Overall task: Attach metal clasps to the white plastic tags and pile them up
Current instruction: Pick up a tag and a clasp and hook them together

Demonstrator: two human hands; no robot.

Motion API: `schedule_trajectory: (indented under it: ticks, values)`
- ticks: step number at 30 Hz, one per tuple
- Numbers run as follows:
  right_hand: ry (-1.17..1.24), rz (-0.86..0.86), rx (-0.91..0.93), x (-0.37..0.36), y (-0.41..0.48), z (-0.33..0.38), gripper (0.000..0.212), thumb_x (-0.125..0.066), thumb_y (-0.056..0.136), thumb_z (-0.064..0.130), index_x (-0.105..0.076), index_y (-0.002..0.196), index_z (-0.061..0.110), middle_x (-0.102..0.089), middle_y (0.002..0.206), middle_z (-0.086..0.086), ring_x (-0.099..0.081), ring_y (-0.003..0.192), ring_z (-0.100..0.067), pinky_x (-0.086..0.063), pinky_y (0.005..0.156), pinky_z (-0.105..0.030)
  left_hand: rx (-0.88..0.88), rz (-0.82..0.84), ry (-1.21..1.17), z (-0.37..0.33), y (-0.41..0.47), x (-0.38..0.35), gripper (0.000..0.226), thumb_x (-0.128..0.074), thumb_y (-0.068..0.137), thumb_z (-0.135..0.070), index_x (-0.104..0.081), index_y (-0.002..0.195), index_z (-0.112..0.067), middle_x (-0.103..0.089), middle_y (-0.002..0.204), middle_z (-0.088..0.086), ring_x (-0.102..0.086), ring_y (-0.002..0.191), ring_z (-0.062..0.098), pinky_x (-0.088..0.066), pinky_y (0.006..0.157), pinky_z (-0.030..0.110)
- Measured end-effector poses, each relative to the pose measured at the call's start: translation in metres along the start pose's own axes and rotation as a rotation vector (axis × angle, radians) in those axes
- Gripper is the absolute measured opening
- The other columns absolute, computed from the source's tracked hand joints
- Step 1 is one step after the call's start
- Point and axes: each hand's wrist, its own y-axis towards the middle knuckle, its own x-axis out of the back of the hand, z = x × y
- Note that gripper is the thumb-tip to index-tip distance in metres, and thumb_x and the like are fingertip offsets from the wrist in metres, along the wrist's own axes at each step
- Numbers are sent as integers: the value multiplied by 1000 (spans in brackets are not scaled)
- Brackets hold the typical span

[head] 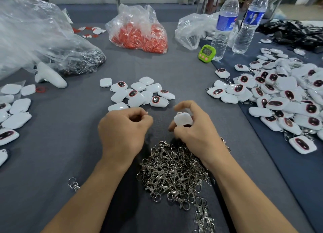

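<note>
The grey table point(70, 145) bears a wide pile of clasped tags point(279, 96) at three o'clock. A heap of metal clasps point(174, 171) lies at six o'clock, with loose tags point(139, 93) at twelve. The left hand point(122, 128) is curled, and I cannot tell whether it pinches anything. The right hand point(197, 133) grips one white tag point(183, 120) at its eleven o'clock.

green timer point(207, 53) | display perhaps 6:58; bottle labels point(225, 23) | print unreadable
</note>
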Motion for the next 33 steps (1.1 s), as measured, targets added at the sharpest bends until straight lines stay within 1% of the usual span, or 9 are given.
schedule_trajectory:
  ticks: [2, 4, 9, 13, 18, 24, 26, 30, 33]
  values:
    - [28, 2, -7, 0, 2, 0, 31, -58, 74, 13, -51, 96, 34, -75, 83, 2, -64, 64, -14, -52, 54, -35, -90, -54, 338, 4, 2, 4, 9, -68, 70, -41, -68, 63, -35, -57, 50, -17, -47, 49, 6, -32, 53, 21]
    - [-4, -11, 10, -1, 3, -2, 26, -59, 84, 5, -51, 90, 29, -76, 84, 4, -66, 66, -15, -55, 62, -44, -189, 28, 504, 6, 0, 0, 7, -72, 75, -39, -70, 70, -35, -61, 62, -15, -45, 61, 11, -28, 58, 25]
    - [-71, -57, 44, -3, 3, -6, 27, -58, 97, 9, -66, 96, 35, -73, 70, 2, -67, 52, -12, -53, 51, -26, -230, 270, 314, 6, 1, -4, 5, -78, 76, -34, -77, 81, -33, -67, 72, -13, -58, 73, 12, -47, 69, 31]
    - [-36, -78, 46, -5, 5, -7, 25, -68, 95, 18, -52, 97, 37, -68, 67, -4, -58, 46, -10, -45, 47, -28, -278, 333, 281, 1, -2, -4, 4, -76, 76, -31, -76, 79, -29, -67, 71, -10, -57, 72, 13, -47, 70, 34]
    - [-47, -56, 88, -7, 5, -8, 22, -71, 92, 20, -60, 96, 38, -70, 66, 4, -56, 52, -9, -45, 52, -26, -283, 378, 271, 3, -2, -2, 3, -77, 77, -31, -77, 79, -30, -66, 72, -10, -56, 72, 12, -44, 67, 31]
    - [108, -173, 109, -2, 10, -9, 29, -66, 93, 9, -65, 95, 38, -62, 57, 2, -62, 52, -14, -49, 53, -32, -86, 53, 240, 1, -3, -4, 8, -72, 75, -34, -72, 67, -32, -64, 59, -18, -61, 63, 8, -50, 64, 29]
    - [84, -153, 118, -3, 10, -10, 27, -66, 92, 11, -65, 95, 39, -64, 58, -2, -61, 52, -15, -48, 52, -33, -123, 2, 280, 0, -5, -5, 8, -72, 75, -31, -72, 68, -30, -64, 59, -14, -60, 60, 12, -50, 61, 29]
    - [1, -98, 125, -7, 8, -9, 23, -66, 96, 14, -66, 97, 38, -69, 67, 0, -54, 54, -25, -47, 51, -39, -303, 239, 385, 0, -9, -7, 6, -74, 80, -36, -76, 83, -31, -68, 76, -10, -61, 74, 16, -45, 65, 31]
    - [-52, -88, 118, -6, 7, -8, 23, -65, 97, 15, -67, 96, 38, -68, 65, 4, -60, 63, -32, -49, 53, -38, -269, 323, 288, 1, -4, -7, 9, -78, 78, -35, -79, 86, -33, -70, 77, -11, -60, 78, 13, -48, 72, 33]
